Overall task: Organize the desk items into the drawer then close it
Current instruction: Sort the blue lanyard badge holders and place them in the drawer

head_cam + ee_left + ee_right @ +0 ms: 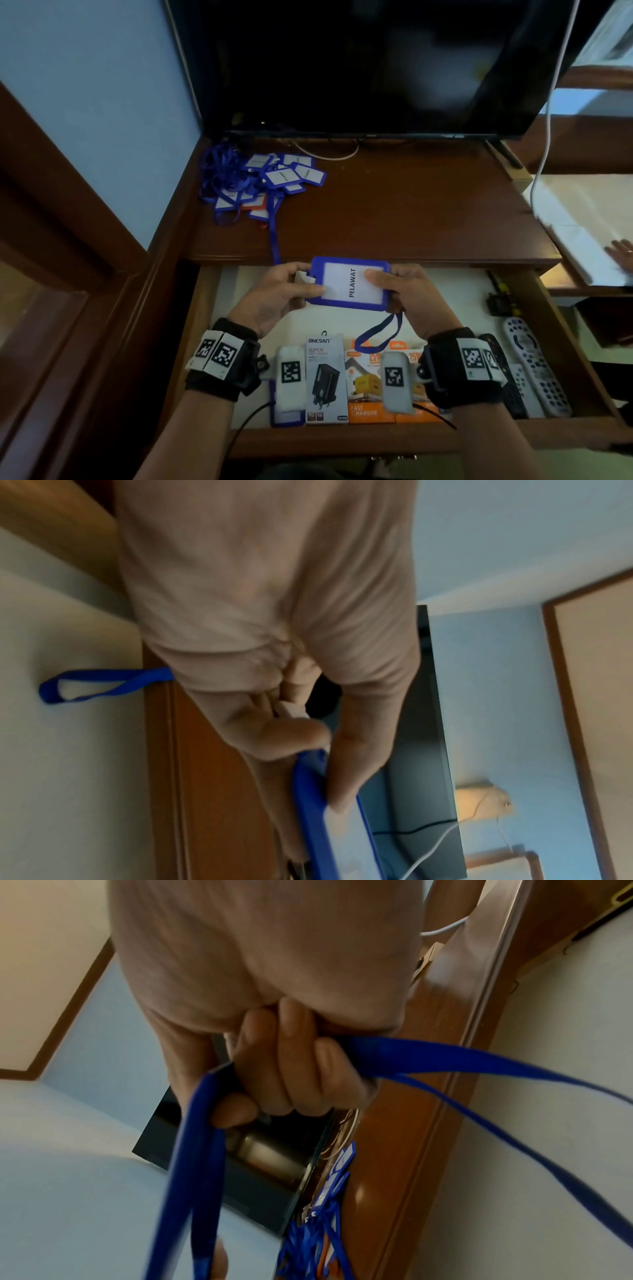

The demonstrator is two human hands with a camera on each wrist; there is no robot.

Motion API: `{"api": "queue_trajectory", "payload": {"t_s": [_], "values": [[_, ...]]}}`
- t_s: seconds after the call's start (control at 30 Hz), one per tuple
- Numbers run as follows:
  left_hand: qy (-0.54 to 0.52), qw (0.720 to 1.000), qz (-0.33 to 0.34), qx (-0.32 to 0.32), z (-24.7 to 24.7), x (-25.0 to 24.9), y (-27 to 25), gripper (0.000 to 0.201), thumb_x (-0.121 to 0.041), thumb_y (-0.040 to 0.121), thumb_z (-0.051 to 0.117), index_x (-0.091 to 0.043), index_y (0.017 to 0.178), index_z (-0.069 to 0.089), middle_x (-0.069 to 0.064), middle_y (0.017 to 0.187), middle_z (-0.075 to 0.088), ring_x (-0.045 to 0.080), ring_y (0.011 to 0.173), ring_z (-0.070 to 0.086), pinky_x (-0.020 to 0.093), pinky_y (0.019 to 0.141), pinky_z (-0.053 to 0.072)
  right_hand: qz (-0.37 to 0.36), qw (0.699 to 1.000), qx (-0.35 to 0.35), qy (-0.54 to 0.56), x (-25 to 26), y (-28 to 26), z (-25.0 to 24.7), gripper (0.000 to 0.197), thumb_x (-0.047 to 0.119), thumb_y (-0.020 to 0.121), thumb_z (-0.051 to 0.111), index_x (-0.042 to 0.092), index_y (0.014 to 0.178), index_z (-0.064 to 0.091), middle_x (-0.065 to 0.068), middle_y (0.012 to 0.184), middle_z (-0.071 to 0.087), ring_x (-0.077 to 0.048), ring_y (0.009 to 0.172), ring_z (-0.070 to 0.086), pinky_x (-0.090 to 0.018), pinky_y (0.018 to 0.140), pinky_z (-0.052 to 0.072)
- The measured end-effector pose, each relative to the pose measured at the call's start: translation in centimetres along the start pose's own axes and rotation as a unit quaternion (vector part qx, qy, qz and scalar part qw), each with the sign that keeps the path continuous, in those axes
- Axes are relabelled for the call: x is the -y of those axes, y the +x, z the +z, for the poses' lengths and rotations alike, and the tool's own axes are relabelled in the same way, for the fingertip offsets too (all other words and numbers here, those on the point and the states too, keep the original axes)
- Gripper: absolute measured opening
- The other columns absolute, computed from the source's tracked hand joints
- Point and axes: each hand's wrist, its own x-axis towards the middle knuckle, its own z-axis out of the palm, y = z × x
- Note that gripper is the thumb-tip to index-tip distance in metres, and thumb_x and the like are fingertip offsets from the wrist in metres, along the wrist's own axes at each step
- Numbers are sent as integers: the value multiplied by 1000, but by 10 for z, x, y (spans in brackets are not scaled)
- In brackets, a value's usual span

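Both hands hold one blue badge holder [349, 283] with a white "PELAWAT" card above the open drawer [260, 294]. My left hand [291, 289] pinches its left edge by the white clip, thumb on the card. My right hand [390, 282] grips the right edge, thumb on the card face, and its curled fingers also hold the blue lanyard [428, 1061]. A lanyard loop [376, 334] hangs below the badge; another length runs up to a pile of blue badges [263, 181] on the desk's back left. The badge edge [308, 804] shows under my left thumb.
In the drawer lie a white charger box [325, 377], orange charger boxes [366, 387], another blue badge [286, 414], two remotes [537, 366] and a small black item [500, 301]. A dark monitor [359, 68] stands at the desk's back. Another person's hand [620, 253] shows at the right edge.
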Motion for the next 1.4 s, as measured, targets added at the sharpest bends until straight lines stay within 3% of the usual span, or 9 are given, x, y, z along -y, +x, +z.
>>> {"api": "queue_trajectory", "payload": {"t_s": [0.2,0.33,0.47,0.6,0.73,1.0,1.1,1.2,1.4], "values": [[67,996,32,-56,-2,-1,-3,25,-9,77,76,-6,99,65,14,96,73,14,68,70,19,59,43,-8,1000,-23,15,-5,5,10,27,26,87,65,13,64,61,-16,67,54,-17,50,30,-21,44,24],[86,993,33,-70,-7,-3,-3,24,-15,75,78,-7,96,69,8,86,74,12,65,69,16,56,43,-9,999,-17,26,-8,3,14,30,25,90,63,20,60,67,-20,78,51,-17,53,31,-22,46,23],[45,997,21,-56,-8,-3,-5,11,-23,74,76,-13,80,74,6,77,74,11,55,65,13,49,41,-1,1000,5,30,-11,-1,11,24,35,79,69,11,73,67,-18,76,61,-20,60,40,-25,50,27],[105,994,11,-32,-6,0,-6,7,-16,76,77,-10,78,75,14,80,71,12,58,60,16,53,38,3,1000,24,13,-11,-3,7,27,23,84,66,16,58,68,-4,59,66,-17,48,53,-21,49,37],[170,985,11,-36,-5,2,-9,12,-17,75,78,-8,80,74,12,72,71,10,55,62,17,51,36,21,1000,22,-7,-9,-3,8,18,22,88,64,8,78,69,-16,78,73,-25,66,65,-33,67,50],[245,968,22,-48,-11,1,-14,20,-22,79,76,-3,86,73,7,73,72,3,55,61,11,53,43,11,1000,-14,11,-11,-1,24,24,27,83,70,4,77,71,-40,96,61,-37,76,52,-44,75,38],[257,966,2,-21,-15,2,-17,20,-23,82,73,-5,91,73,12,78,74,10,68,62,20,63,44,3,1000,-11,15,-15,1,27,38,31,78,71,-5,87,69,-32,81,64,-27,62,54,-32,60,42],[243,970,2,-32,-14,5,-18,20,-15,84,71,3,94,70,21,81,72,13,62,65,18,57,41,1,1000,-23,19,-20,3,30,24,22,86,67,-2,83,67,-10,63,62,-13,44,48,-18,42,34],[227,971,11,-70,-10,9,-19,11,-8,84,70,2,85,70,5,69,68,10,50,63,11,46,39,-2,998,-50,43,-29,4,38,20,22,88,66,8,73,66,-16,68,57,-17,48,43,-19,40,29]]}}
